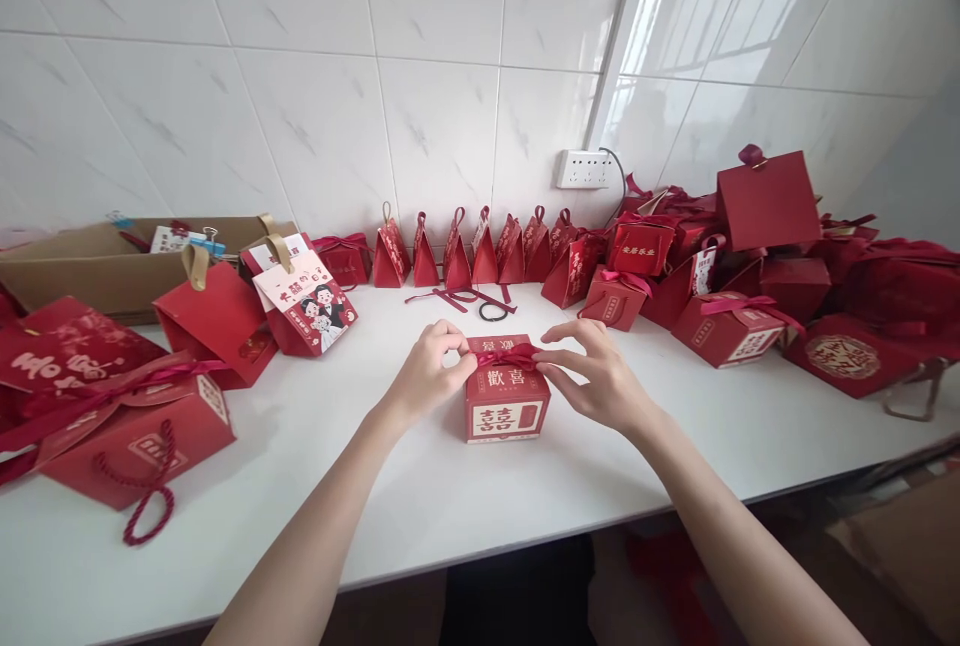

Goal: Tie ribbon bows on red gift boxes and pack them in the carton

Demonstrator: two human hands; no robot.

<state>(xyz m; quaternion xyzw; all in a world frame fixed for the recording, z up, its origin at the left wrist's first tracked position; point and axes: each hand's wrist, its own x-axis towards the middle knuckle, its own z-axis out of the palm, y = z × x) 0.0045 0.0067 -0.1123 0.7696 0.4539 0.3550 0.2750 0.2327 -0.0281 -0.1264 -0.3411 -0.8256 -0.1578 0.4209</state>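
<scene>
A red gift box (507, 416) with gold and white lettering stands upright on the white table in front of me. Across its top lies a dark red ribbon (507, 356), gathered in what looks like a bow. My left hand (435, 366) pinches the ribbon's left end between thumb and fingers. On the other side, my right hand (589, 371) grips the right end with thumb and fingertips, its other fingers curved and raised. The exact knot between the hands is too small to make out.
Several small triangular red boxes (457, 261) line the wall, with ribbon scraps (457, 298) and a black loop (495, 310) before them. Larger red boxes crowd the left (135, 436) and right (727, 331). A brown carton (67, 271) stands back left; a power strip (586, 169) is on the wall.
</scene>
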